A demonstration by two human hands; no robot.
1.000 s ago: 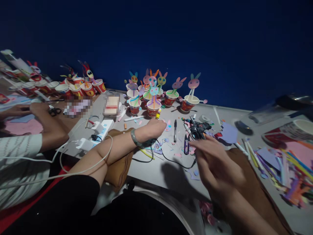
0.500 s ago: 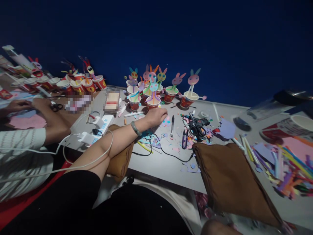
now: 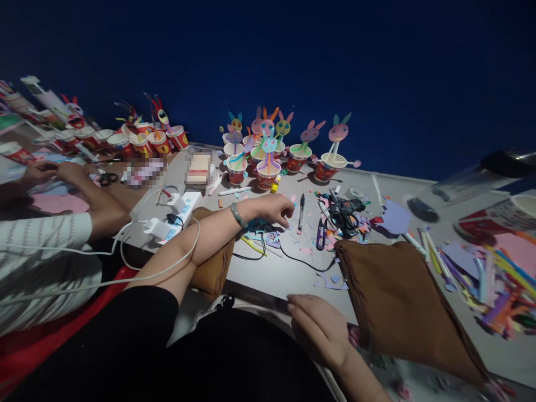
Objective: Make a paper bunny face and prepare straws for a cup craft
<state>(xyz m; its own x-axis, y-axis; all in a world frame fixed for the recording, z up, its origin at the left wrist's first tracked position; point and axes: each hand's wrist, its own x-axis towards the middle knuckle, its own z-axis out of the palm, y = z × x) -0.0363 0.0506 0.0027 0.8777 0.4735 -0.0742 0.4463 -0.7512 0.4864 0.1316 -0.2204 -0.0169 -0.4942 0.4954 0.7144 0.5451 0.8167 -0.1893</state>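
Illumination is dim overall. The table (image 3: pixel 257 276) appears brightest toward its near edge; the wall (image 3: pixel 268 50) beyond the far edge reads as nearly uniform dark blue. Small shadows lie at the bases of the cups (image 3: pixel 268 177) along the far edge. The left hand (image 3: pixel 272 210) is lighter on its back than beneath the fingers. Black clothing (image 3: pixel 234 357) loses most detail. Toward the right edge, the bottle (image 3: pixel 460 187) is stretched and blurred. Pixel blocks mask a box (image 3: pixel 199 170).

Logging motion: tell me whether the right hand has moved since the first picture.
Yes: judged against the table, the right hand has drawn back to its near edge.
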